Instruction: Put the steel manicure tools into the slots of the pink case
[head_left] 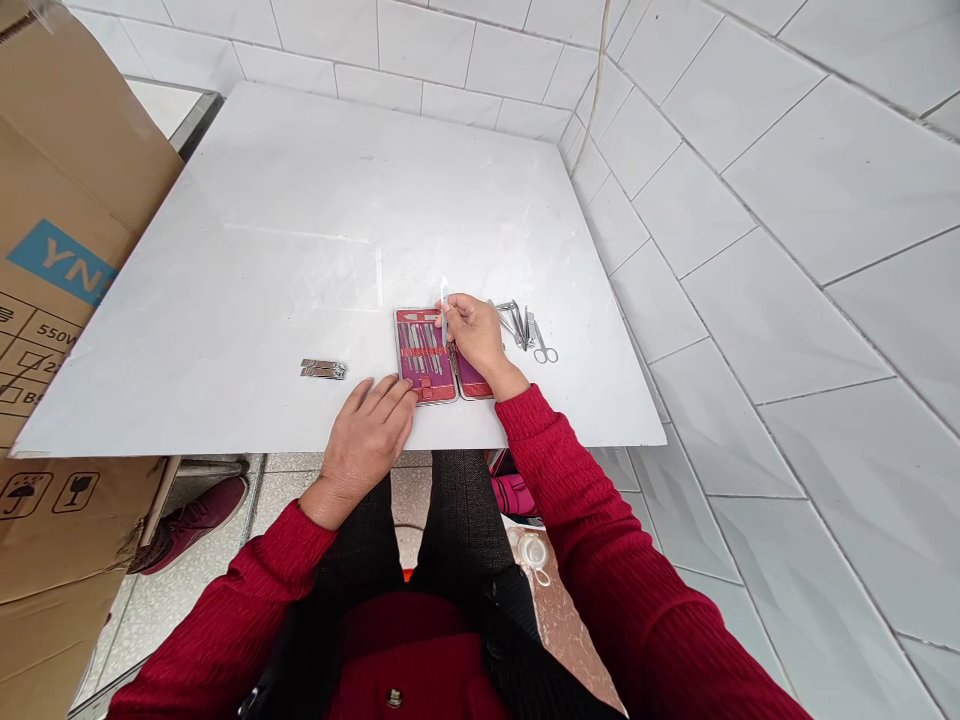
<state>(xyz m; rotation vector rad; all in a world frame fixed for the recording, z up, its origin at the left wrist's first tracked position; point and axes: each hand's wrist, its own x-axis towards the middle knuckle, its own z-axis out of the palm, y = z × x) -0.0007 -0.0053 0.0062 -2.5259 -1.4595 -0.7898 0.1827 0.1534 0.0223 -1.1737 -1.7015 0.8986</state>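
An open manicure case [421, 383] with a purple-red lining lies near the table's front edge. Several slim metal tools [420, 345] sit under a red strap in its left half. My left hand [371, 430] lies flat, fingers stretched out, with the fingertips at the case's lower left edge. Over the case's right half, my right hand [476, 332] is closed on a slim silver manicure tool [444, 300], held upright between thumb and fingers. Its exact kind I cannot make out. My right hand hides much of that half.
Nail clippers [322, 369] lie left of the case. To the right are small scissors [543, 342] and metal nippers [516, 322]. The white table [292, 190] meets a tiled wall [750, 250] at right. A large cardboard box [67, 170] stands at left.
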